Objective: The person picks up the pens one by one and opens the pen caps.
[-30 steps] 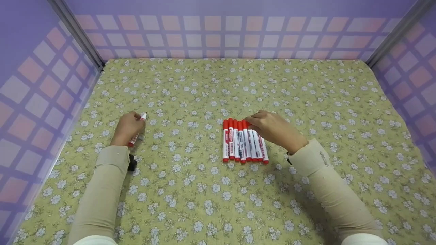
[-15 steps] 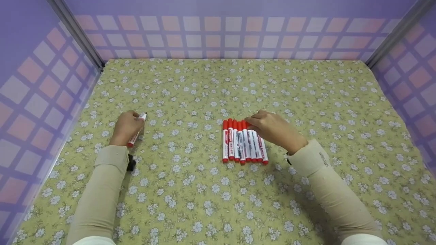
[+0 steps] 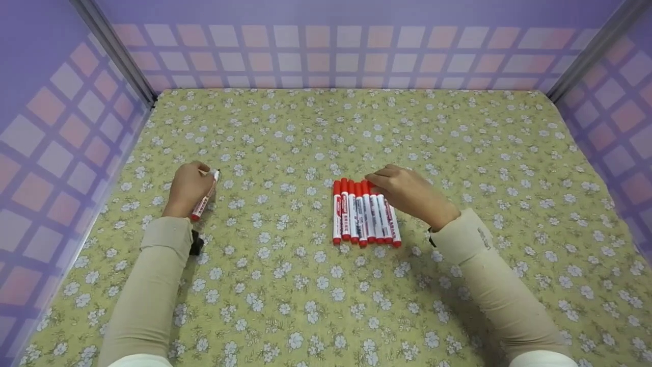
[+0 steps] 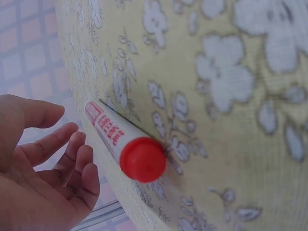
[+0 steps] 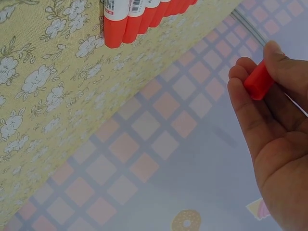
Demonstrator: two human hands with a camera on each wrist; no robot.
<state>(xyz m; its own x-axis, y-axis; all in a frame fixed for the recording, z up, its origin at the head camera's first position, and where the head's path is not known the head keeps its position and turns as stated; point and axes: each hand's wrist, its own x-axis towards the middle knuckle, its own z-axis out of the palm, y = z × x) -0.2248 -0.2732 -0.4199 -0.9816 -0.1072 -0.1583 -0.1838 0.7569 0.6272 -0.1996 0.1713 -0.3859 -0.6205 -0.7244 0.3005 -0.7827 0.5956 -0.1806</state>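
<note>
A white marker (image 3: 204, 202) with a red end and red lettering lies on the flowered cloth at the left, its dark tip bare and pointing away. Beside it is my left hand (image 3: 187, 189), fingers loosely bent and apart from the marker in the left wrist view. Between thumb and fingers, my right hand (image 3: 407, 192) pinches a red marker cap (image 5: 260, 83). That hand hovers over the far right end of a row of several red-capped markers (image 3: 360, 219) and hides some of their caps from the head view.
The flowered cloth (image 3: 285, 306) covers the whole table. Purple checked panels (image 3: 326, 46) stand along its back and both sides, the left panel (image 3: 66, 132) nearest my left hand.
My left hand has let go of the uncapped marker and drawn slightly away to the left. My right hand has stayed in place, with the cap between its fingers.
</note>
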